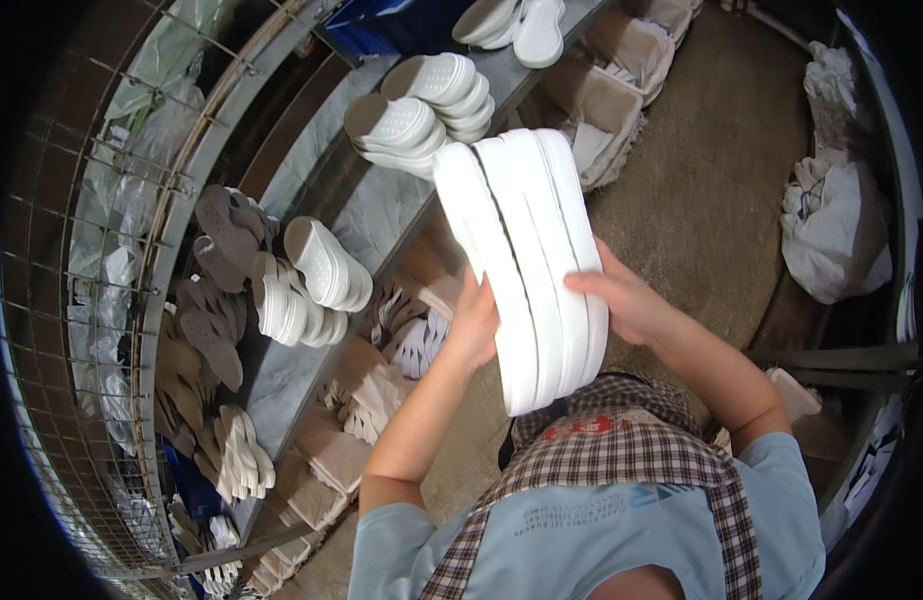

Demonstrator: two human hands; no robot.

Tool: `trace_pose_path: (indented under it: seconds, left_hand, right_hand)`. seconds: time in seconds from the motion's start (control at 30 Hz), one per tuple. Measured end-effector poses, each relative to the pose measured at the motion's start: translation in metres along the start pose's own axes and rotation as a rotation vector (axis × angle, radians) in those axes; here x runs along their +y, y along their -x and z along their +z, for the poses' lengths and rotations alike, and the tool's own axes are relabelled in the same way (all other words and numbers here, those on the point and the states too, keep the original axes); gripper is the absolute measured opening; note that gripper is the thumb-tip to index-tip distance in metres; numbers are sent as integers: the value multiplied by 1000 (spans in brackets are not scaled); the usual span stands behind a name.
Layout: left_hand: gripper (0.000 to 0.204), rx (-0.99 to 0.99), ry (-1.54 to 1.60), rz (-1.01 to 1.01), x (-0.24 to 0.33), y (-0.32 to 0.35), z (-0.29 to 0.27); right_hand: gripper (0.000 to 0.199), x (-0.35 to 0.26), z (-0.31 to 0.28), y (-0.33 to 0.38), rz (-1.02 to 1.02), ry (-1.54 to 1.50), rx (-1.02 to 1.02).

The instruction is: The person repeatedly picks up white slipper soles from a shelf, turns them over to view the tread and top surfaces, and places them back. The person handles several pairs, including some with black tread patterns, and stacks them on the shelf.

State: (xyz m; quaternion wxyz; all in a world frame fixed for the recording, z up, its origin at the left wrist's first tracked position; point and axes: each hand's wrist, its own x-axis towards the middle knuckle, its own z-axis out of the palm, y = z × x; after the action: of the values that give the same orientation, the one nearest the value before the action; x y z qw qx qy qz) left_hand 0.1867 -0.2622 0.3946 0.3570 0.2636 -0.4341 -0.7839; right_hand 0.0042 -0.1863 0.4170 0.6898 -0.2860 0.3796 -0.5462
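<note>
A stack of several thick white shoe soles (pixel 536 260), pressed side by side, is held up in front of my body. My left hand (pixel 477 322) grips the stack's left side, most of its fingers hidden behind the soles. On the opposite side, my right hand (pixel 623 297) is closed round the stack, its thumb lying across the outer soles. Just beyond the stack's far end, white nested shoe pieces with small holes (pixel 451 90) stand on a grey metal bench (pixel 356 215).
Farther along the bench are more white pieces (pixel 326 265), brown ones (pixel 231 230) and a blue bin (pixel 381 25). Cloth-lined baskets (pixel 596 85) line the bench's lower side. Wire mesh (pixel 91 300) rises at left. A white sack (pixel 831 230) sits at right beside the brown floor (pixel 711 170).
</note>
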Motion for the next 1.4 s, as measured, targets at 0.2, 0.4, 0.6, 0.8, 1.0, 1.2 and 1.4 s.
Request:
trace_pose_path:
  seconds: [0.2, 0.4, 0.6, 0.8, 1.0, 1.2, 1.4]
  left_hand:
    - [51, -5, -65, 6, 12, 1, 5]
    - [51, -65, -149, 44, 5, 0, -13]
    - [47, -29, -356, 156, 7, 2, -8]
    - [53, -17, -583, 158, 20, 11, -11]
    - [74, 95, -249, 32, 24, 13, -13]
    - [70, 93, 94, -89, 28, 17, -10]
    - [66, 60, 154, -124, 26, 17, -9]
  right_hand:
    - [96, -5, 6, 21, -266, 346, -62]
    - [97, -3, 9, 32, -351, 354, -96]
    - [97, -6, 10, 36, -371, 380, -103]
    - [98, -2, 5, 35, -390, 377, -107]
    - [99, 6, -7, 29, -399, 551, -67]
    - [97, 11, -13, 26, -414, 693, 0]
    - [88, 13, -23, 20, -419, 798, 1]
